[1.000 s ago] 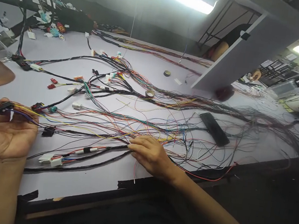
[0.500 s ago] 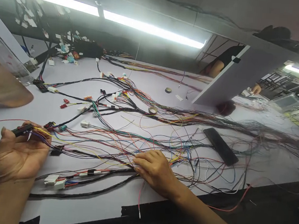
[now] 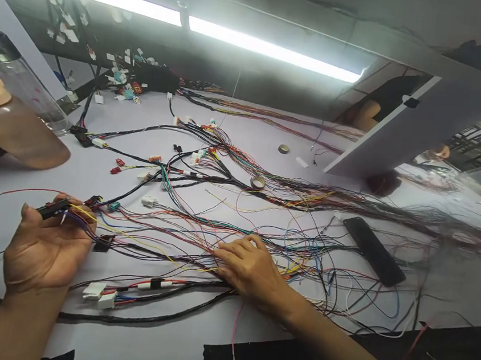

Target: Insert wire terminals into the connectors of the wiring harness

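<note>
My left hand (image 3: 50, 249), palm up, holds a black connector (image 3: 53, 208) between thumb and fingers. Yellow, purple and dark wires run from it to the right. A thin red wire (image 3: 28, 190) with a bare metal end passes just behind the fingers. My right hand (image 3: 248, 267) is palm down with its fingers closed on a bundle of thin wires (image 3: 198, 256); the fingertips are partly hidden. White connectors (image 3: 99, 294) lie on the table between the hands, beside a black-wrapped cable (image 3: 157, 315). A black clip-like piece (image 3: 104, 242) is right of my left hand.
Several wire harnesses (image 3: 232, 179) stretch across the white table. A tape roll (image 3: 258, 182), a smaller roll (image 3: 284, 149) and a black phone (image 3: 374, 251) lie among them. Bottles (image 3: 22, 128) stand at left. A panel (image 3: 383, 129) rises at right, with a person partly visible behind.
The view has swung, so the table appears farther right. Against the table, my right hand has shifted slightly left along the wires. My left hand still holds the black connector.
</note>
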Tool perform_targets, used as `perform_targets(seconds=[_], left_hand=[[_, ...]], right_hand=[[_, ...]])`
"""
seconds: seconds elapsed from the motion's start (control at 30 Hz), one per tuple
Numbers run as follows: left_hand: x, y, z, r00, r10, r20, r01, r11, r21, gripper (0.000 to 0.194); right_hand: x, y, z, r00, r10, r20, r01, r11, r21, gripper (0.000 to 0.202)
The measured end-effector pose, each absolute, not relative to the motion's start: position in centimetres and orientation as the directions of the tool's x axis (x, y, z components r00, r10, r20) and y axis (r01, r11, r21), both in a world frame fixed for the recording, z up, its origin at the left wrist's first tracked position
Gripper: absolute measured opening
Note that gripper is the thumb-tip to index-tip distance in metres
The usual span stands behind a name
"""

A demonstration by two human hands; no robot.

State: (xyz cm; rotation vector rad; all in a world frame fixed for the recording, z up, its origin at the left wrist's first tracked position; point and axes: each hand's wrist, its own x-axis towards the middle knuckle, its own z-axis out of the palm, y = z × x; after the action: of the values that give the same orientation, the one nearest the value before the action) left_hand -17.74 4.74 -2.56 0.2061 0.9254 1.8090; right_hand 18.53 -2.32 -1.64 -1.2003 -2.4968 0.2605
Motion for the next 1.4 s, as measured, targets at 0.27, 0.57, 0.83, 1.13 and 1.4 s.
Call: perform_targets(seconds=[0.27, 0.57, 0.83, 1.13, 1.4], left_hand=[[-16.1, 4.1, -1.6, -0.474, 0.843, -0.256, -0.762, -0.246, 0.6, 0.047], [-16.4, 4.0, -1.7, -0.386, 0.894, -0.227, -0.829, -0.228, 0.511, 0.064], [-16.5, 3.7, -1.6, -0.315, 0.924, -0.219, -0.872, -0.19, 0.45, 0.049], [-16.1, 3.3, -1.7, -0.314, 0.92, -0.233, -0.846, -0.16, 0.509, 0.034], [-16.1, 3.7, -1.6, -0.336, 0.915, -0.223, -0.812, -0.162, 0.56, 0.048]], right_hand=[[17.7, 1.7, -0.1, -0.544, 0.768, 0.339, 0.705, 0.637, -0.312, 0.017], [13.8, 5.8, -0.4, -0.54, 0.826, 0.164, 0.811, 0.562, -0.16, 0.023], [11.1, 7.7, -0.4, -0.545, 0.835, 0.076, 0.826, 0.551, -0.117, 0.02], [14.1, 9.6, -0.9, -0.389, 0.92, -0.055, 0.867, 0.345, -0.359, 0.024], [14.5, 8.6, -0.7, -0.442, 0.89, 0.11, 0.845, 0.454, -0.283, 0.012]])
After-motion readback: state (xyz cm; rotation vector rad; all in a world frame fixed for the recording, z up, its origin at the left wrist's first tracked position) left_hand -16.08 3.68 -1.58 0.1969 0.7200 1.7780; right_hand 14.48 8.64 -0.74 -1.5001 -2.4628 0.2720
